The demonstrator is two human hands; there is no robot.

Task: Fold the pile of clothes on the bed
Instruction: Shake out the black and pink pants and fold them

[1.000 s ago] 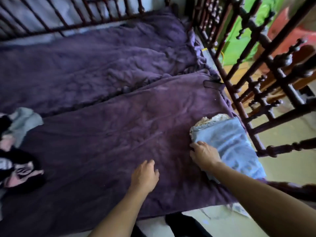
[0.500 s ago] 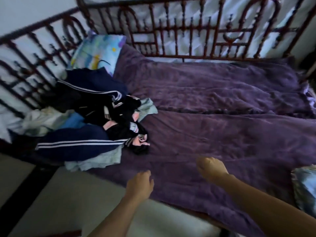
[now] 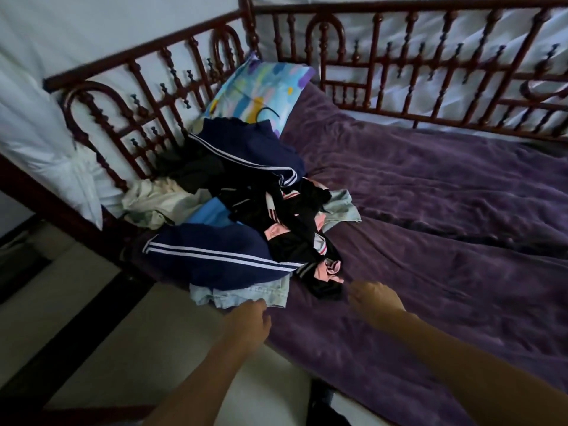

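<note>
The pile of clothes (image 3: 246, 216) lies on the left part of the bed (image 3: 445, 226), on the purple cover, against the end railing (image 3: 129, 118). A patterned pillow (image 3: 261, 93) leans in the corner behind it. On the near side of the pile is a navy garment (image 3: 215, 259) with white stripes, and a pale denim piece (image 3: 246, 295) sticks out from under it at the bed's front edge. A black and pink garment (image 3: 295, 235) is tangled just to the right of it, and cream cloth (image 3: 153, 201) sits at the far left by the railing.

The left hand (image 3: 250, 321) reaches to the hem of the denim piece, knuckles at its edge. Its fingers are hidden behind the back of the hand, so I cannot tell whether its grip holds the cloth. The right hand (image 3: 373, 299) is blurred and hovers over the cover just beside the black and pink garment. Its grip is loose and holds nothing.
</note>
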